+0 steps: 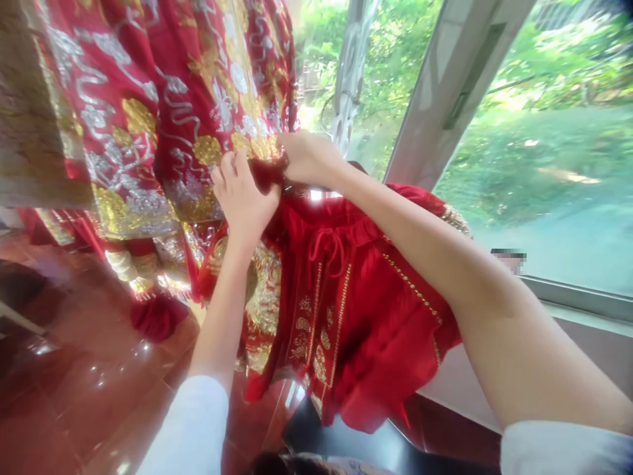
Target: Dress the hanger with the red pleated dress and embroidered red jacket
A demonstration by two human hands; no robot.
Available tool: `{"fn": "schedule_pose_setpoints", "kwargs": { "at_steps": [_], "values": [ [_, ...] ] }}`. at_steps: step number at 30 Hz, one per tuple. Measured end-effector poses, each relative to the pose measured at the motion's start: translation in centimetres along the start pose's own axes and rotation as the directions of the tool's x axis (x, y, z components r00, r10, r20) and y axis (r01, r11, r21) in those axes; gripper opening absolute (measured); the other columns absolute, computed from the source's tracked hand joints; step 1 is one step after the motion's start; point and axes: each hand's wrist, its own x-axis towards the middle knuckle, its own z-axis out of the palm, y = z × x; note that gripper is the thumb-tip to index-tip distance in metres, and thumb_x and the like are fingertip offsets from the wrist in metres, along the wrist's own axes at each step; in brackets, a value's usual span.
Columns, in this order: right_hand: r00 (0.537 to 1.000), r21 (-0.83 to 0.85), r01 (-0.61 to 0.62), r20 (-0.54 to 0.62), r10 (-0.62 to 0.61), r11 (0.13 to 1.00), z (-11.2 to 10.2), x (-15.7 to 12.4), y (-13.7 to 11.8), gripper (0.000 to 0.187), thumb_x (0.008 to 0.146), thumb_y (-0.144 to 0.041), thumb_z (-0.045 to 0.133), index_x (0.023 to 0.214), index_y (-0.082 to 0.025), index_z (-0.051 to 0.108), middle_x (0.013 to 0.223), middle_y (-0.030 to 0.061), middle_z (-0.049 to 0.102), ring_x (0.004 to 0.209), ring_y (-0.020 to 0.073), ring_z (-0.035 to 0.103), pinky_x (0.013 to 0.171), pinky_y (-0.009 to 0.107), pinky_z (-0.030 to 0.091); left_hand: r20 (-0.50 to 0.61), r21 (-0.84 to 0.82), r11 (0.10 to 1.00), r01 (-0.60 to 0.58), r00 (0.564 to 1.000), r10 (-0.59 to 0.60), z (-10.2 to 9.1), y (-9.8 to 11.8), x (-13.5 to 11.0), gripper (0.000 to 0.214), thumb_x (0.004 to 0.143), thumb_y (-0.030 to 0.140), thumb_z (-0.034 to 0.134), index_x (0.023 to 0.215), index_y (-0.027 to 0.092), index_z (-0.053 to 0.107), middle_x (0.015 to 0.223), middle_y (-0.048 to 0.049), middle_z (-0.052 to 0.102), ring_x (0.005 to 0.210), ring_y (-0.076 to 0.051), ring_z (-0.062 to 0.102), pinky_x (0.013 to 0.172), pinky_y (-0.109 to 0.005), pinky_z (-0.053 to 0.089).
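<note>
- Red, silver and gold mix on the hanging garment (pixel 173 119), which fills the far left of the scene and reaches down to the hands.
- Its lower edge, near the middle, meets the left hand (pixel 246 204); those fingers are spread and bent over the cloth, with the thumb held apart toward the right.
- From the right, the right hand (pixel 316 158) comes in just beside the left hand, its fingers bent in at the gold edge of the same garment. They are partly hidden, so I cannot tell whether they pinch the cloth or only press on it.
- Between the two hands shows a little dark red fabric (pixel 264 175).
- Just below, nearer and to the right, is the red skirt (pixel 366 316), gathered at the waist, with a tied bow (pixel 332 247) at its front and lines of gold beads (pixel 343 290) running down it.
- Beside its left edge, partly behind the left forearm, is a gold-embroidered panel (pixel 264 303).
- White sleeves (pixel 188 422) cover the arms at the near edge.
- On the left, a bundle of dark red cloth (pixel 158 316) lies low, near the shiny tiled floor (pixel 59 382).
- At the far right, green leaves show through a window (pixel 558 165).
</note>
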Motion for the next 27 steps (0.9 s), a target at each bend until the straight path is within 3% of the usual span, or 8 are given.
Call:
{"fn": "schedule_pose_setpoints", "kwargs": {
  "at_steps": [5, 7, 12, 14, 17, 20, 24, 27],
  "values": [
    [1.0, -0.003, -0.008, 0.009, 0.008, 1.0, -0.5, 0.4, 0.2, 0.043, 0.079, -0.025, 0.055, 0.121, -0.017, 0.055, 0.118, 0.0146, 0.063, 0.104, 0.0335, 0.058, 0.076, 0.038, 0.044, 0.373, -0.315, 0.949, 0.026, 0.922, 0.099, 3.1, -1.0, 4.3, 0.018, 0.065, 0.016, 0.06, 0.083, 0.013, 0.061, 0.08, -0.0051, 0.06, 0.091, -0.025, 0.059, 0.079, -0.035, 0.049],
    [0.999, -0.006, 0.007, 0.042, -0.007, 1.0, -0.8, 0.5, 0.1, 0.043, 0.078, -0.024, 0.056, 0.121, -0.018, 0.056, 0.119, 0.0132, 0.064, 0.106, 0.0327, 0.058, 0.078, 0.038, 0.044, 0.38, -0.358, 0.934, 0.025, 0.917, 0.121, 4.0, -1.4, 4.5, 0.003, 0.064, 0.013, 0.056, 0.066, 0.014, 0.054, 0.063, -0.0009, 0.049, 0.076, -0.019, 0.055, 0.069, -0.028, 0.046],
    [0.991, 0.036, 0.13, 0.025, -0.131, 0.991, -3.3, -2.4, -0.2, 0.042, 0.081, -0.024, 0.056, 0.123, -0.025, 0.06, 0.115, 0.0082, 0.067, 0.113, 0.0285, 0.057, 0.09, 0.04, 0.046, 0.332, -0.387, 0.922, -0.009, 0.932, 0.148, 4.1, -1.5, 3.4, 0.021, 0.067, 0.016, 0.054, 0.051, 0.018, 0.04, 0.053, 0.0028, 0.032, 0.059, -0.011, 0.04, 0.058, -0.024, 0.038],
    [0.993, 0.053, 0.062, -0.106, -0.056, 0.997, -4.6, -4.7, 0.7, 0.039, 0.085, -0.025, 0.053, 0.123, -0.025, 0.062, 0.112, 0.009, 0.068, 0.113, 0.0276, 0.058, 0.09, 0.04, 0.048, 0.361, -0.377, 0.926, 0.013, 0.923, 0.134, 3.8, -1.6, 3.2, 0.025, 0.068, 0.018, 0.055, 0.05, 0.019, 0.038, 0.051, 0.0035, 0.031, 0.056, -0.01, 0.037, 0.056, -0.024, 0.036],
    [0.951, 0.124, -0.202, -0.21, 0.225, 0.972, -5.5, -7.1, 3.7, 0.032, 0.085, -0.019, 0.05, 0.11, -0.019, 0.069, 0.094, 0.0123, 0.071, 0.092, 0.0259, 0.066, 0.081, 0.04, 0.052, 0.468, -0.376, 0.925, 0.058, 0.873, 0.135, 3.8, -1.5, 4.0, 0.025, 0.069, 0.021, 0.057, 0.051, 0.018, 0.04, 0.05, 0.0041, 0.034, 0.052, -0.009, 0.035, 0.053, -0.023, 0.033],
    [0.928, 0.201, -0.372, 0.044, 0.371, 0.906, -4.7, -7.1, 7.4, 0.019, 0.077, -0.016, 0.058, 0.087, -0.017, 0.075, 0.068, 0.0082, 0.068, 0.065, 0.0219, 0.066, 0.067, 0.04, 0.054, 0.651, -0.327, 0.944, 0.042, 0.735, 0.193, 4.6, -0.8, 5.8, 0.024, 0.068, 0.023, 0.061, 0.05, 0.017, 0.047, 0.049, 0.0033, 0.039, 0.049, -0.009, 0.038, 0.052, -0.024, 0.034],
    [0.871, 0.25, -0.433, 0.362, 0.332, 0.866, -3.0, -5.1, 9.7, 0.007, 0.07, -0.017, 0.069, 0.07, -0.021, 0.074, 0.059, 0.0047, 0.065, 0.059, 0.0193, 0.064, 0.059, 0.038, 0.053, 0.875, -0.222, 0.973, 0.063, 0.454, 0.171, 6.0, 0.8, 8.3, 0.012, 0.063, 0.019, 0.066, 0.054, 0.013, 0.061, 0.054, -0.0023, 0.055, 0.049, -0.013, 0.053, 0.054, -0.029, 0.042],
    [0.842, 0.269, -0.467, 0.425, 0.331, 0.842, -2.7, -4.4, 9.3, 0.006, 0.068, -0.021, 0.075, 0.074, -0.022, 0.073, 0.067, 0.0032, 0.069, 0.064, 0.0166, 0.065, 0.06, 0.034, 0.053, 0.913, -0.246, 0.96, 0.131, 0.364, 0.185, 6.4, 1.1, 8.8, 0.008, 0.063, 0.019, 0.069, 0.067, 0.012, 0.07, 0.063, -0.0069, 0.065, 0.06, -0.019, 0.063, 0.062, -0.034, 0.049]
  ]
}}
